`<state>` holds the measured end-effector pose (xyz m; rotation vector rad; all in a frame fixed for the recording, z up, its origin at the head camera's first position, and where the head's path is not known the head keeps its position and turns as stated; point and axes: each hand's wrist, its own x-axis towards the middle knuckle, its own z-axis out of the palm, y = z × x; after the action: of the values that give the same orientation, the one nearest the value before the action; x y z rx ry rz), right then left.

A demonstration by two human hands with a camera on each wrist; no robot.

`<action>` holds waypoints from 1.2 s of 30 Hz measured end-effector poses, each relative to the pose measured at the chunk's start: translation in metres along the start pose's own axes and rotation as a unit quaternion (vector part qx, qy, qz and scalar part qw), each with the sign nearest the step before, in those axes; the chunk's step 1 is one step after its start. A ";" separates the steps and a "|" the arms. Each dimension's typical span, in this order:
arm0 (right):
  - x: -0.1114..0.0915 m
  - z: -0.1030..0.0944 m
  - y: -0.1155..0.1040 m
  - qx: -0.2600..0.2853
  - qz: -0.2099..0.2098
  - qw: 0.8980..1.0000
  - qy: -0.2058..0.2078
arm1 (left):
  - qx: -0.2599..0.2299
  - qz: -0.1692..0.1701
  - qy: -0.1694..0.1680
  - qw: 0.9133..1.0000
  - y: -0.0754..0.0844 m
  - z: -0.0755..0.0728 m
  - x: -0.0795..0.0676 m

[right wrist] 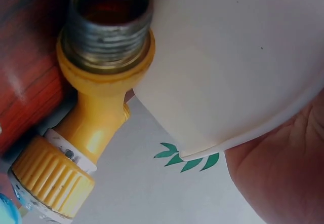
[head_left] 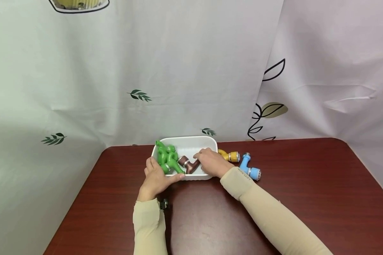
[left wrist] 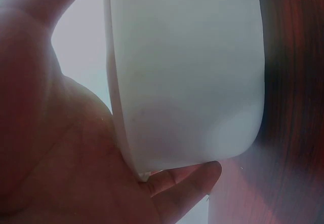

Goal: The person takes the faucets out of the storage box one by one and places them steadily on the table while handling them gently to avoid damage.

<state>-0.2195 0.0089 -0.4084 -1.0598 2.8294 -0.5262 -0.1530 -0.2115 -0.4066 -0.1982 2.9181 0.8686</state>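
Note:
In the head view, a white plastic tray (head_left: 182, 177) stands at the table's back edge. Green tap-like fittings (head_left: 162, 156) fill its left end, and a brown fitting (head_left: 191, 168) with a ribbed collar lies right of them. My left hand (head_left: 155, 177) holds the front-left corner of the tray, thumb along the front rim and fingers at the end wall; fingertips (left wrist: 212, 171) press that wall in the left wrist view. My right hand (head_left: 213, 163) reaches over the right rim and grips the brown fitting's right end, its fingertips partly hidden.
Right of the tray, a yellow fitting (head_left: 231, 156) with a threaded metal end and a blue fitting (head_left: 250, 168) lie on the dark red table (head_left: 306, 184). A white cloth backdrop (head_left: 185, 71) with leaf prints hangs right behind the table.

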 end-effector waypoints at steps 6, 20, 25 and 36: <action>0.001 0.001 -0.001 -0.014 0.026 1.000 -0.006 | 0.000 -0.002 -0.003 1.000 0.000 0.001 0.000; 0.002 0.003 -0.001 -0.034 0.034 0.999 -0.001 | -0.001 -0.002 0.000 1.000 0.000 0.000 0.000; 0.003 0.004 -0.001 -0.036 0.034 0.999 0.009 | 0.000 -0.001 0.003 1.000 0.001 0.001 0.000; 0.003 0.003 -0.001 -0.022 0.030 0.999 0.010 | 0.001 -0.001 0.006 1.000 0.001 0.001 0.000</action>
<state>-0.2206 0.0054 -0.4105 -0.9788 2.8913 -0.4748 -0.1535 -0.2107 -0.4069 -0.2059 2.9292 0.8666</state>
